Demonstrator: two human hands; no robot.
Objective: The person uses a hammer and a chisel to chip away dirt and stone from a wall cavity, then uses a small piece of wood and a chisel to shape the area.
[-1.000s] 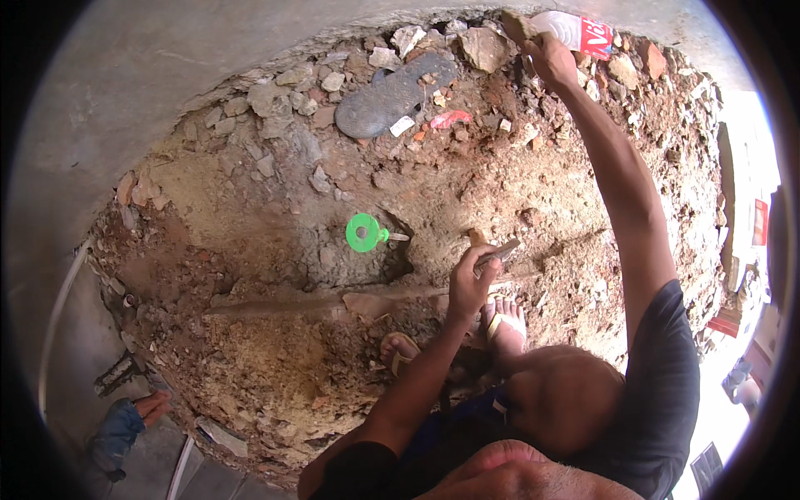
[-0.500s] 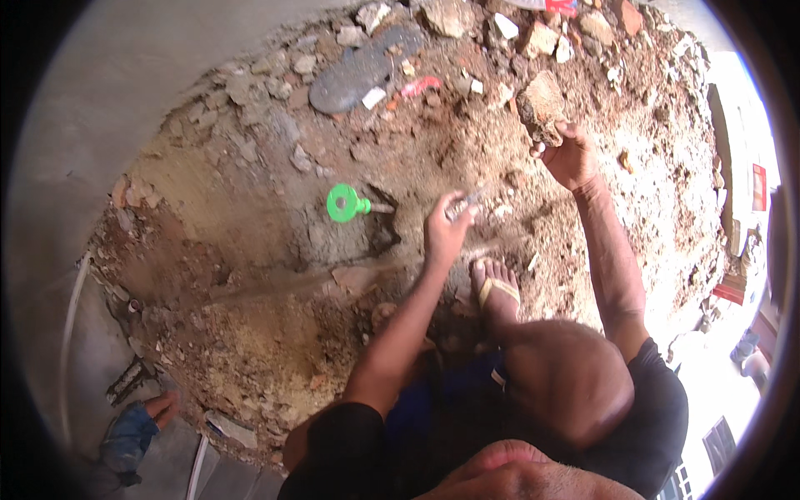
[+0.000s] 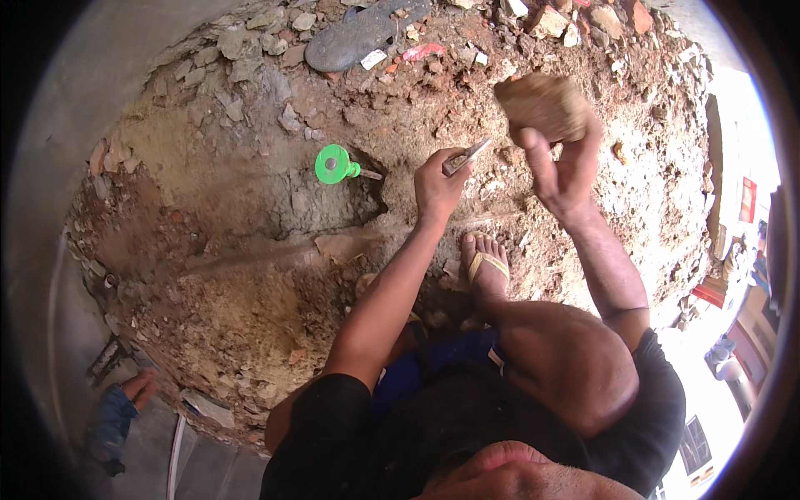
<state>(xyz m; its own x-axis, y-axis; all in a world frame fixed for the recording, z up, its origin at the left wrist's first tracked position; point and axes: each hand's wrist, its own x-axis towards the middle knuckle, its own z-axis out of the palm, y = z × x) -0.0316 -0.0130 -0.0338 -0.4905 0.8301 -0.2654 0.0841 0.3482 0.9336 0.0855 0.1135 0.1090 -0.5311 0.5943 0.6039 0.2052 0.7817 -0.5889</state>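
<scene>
My right hand (image 3: 571, 171) is closed around a rough brown chunk of stone (image 3: 542, 107), raised above the rubble with the thumb underneath. To its left, the fingers of my left hand (image 3: 439, 185) grip a short, pointed grey piece (image 3: 467, 157); its tip slants up and right, and I cannot tell whether it is metal or stone. Farther left, a chisel with a round green hand guard (image 3: 333, 164) stands in a dug hollow, its steel shaft (image 3: 370, 174) leaning right. Neither hand touches it.
My sandalled foot (image 3: 486, 260) rests on broken ground below my hands. A dark shoe sole (image 3: 348, 43), a red scrap (image 3: 424, 52) and several stones lie at the far side. Another person's hand (image 3: 140, 385) and blue sleeve show at the lower left, near concrete flooring (image 3: 150, 442).
The stone has turned in my right hand and come slightly nearer and left. My left hand has risen a little, and its pointed piece shows more clearly. The whole view has shifted slightly.
</scene>
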